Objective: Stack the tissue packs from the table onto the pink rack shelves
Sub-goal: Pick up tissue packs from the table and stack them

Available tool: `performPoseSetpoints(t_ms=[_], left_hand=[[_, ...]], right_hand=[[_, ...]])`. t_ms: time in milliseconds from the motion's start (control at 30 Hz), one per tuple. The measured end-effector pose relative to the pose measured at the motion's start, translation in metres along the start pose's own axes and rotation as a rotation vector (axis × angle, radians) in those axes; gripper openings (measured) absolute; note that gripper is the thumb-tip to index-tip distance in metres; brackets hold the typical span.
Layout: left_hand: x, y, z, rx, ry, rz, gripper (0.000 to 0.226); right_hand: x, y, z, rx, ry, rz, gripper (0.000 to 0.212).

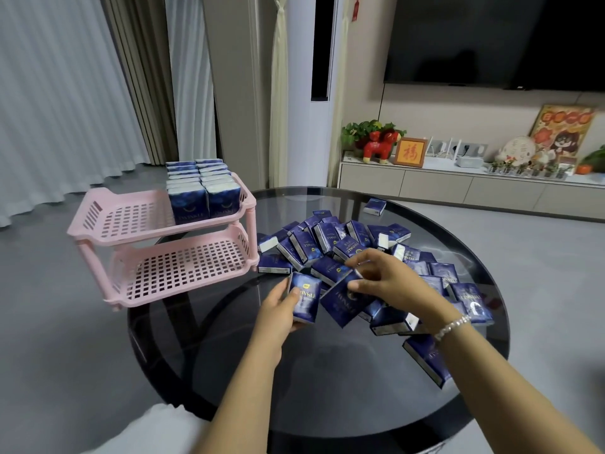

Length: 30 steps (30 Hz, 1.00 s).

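Glossy wrap: dark blue film with gold lettering, white tissue at the ends, every pack a small flat block.
Left-hand pack (306,301): upright in the left hand (276,311), fingers curled round its side, just above the glass.
Right-hand pack (345,298): tilted, pinched at its top edge by the right hand (381,278), touching the heap.
Heap (360,253): loose packs jumbled at the table's centre, spilling toward 3 o'clock.
Pink rack (163,237): perforated plastic, two tiers, at 10 o'clock on the rim.
Stacked packs (203,188): two upright rows on the top tier's right end.
Table (327,371): round, smoky glass, dark rim.
Room: grey floor, pleated curtains at 11 o'clock, television (491,40) above a low cabinet at 2 o'clock.
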<state>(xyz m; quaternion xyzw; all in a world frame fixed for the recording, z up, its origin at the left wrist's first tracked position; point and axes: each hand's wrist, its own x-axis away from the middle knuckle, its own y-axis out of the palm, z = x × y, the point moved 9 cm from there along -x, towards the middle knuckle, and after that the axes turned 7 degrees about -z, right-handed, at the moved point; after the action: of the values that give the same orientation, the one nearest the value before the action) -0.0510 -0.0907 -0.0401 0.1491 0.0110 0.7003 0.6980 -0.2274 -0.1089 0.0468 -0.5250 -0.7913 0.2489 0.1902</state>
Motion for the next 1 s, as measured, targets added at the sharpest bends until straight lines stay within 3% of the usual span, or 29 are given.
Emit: performPoseSetpoints(t_ms=[67,300,367,433,533,667,867,1000], left_hand=[[0.001,0.002,0.001,-0.013,0.001,-0.019,0.031],[0.007,0.023,0.001,0.0,0.002,-0.209,0.028],[0.004,0.019,-0.001,0.008,-0.01,-0.169,0.029],[0.0,0.011,-0.004,0.026,-0.03,-0.098,0.03],[-0.006,0.0,-0.007,0.07,-0.042,-0.001,0.026],[-0.01,-0.005,-0.007,0.076,-0.029,0.063,0.02],[-0.01,-0.011,-0.003,0.081,-0.012,0.116,0.021],[-0.008,-0.014,-0.002,0.096,-0.002,0.139,0.03]], right_hand=[[-0.008,0.009,-0.005,-0.052,-0.017,-0.064,0.026],[-0.034,0.026,-0.019,0.047,-0.122,0.035,0.029],[-0.039,0.028,-0.014,0.025,-0.119,0.034,0.027],[-0.044,0.018,-0.006,0.033,-0.085,0.134,0.022],[-0.053,-0.002,0.016,0.222,0.084,0.278,0.025],[-0.067,0.012,0.033,0.52,0.174,0.165,0.032],[-0.074,0.023,0.039,0.557,0.246,0.093,0.041],[-0.066,0.029,0.037,0.457,0.26,0.059,0.06]])
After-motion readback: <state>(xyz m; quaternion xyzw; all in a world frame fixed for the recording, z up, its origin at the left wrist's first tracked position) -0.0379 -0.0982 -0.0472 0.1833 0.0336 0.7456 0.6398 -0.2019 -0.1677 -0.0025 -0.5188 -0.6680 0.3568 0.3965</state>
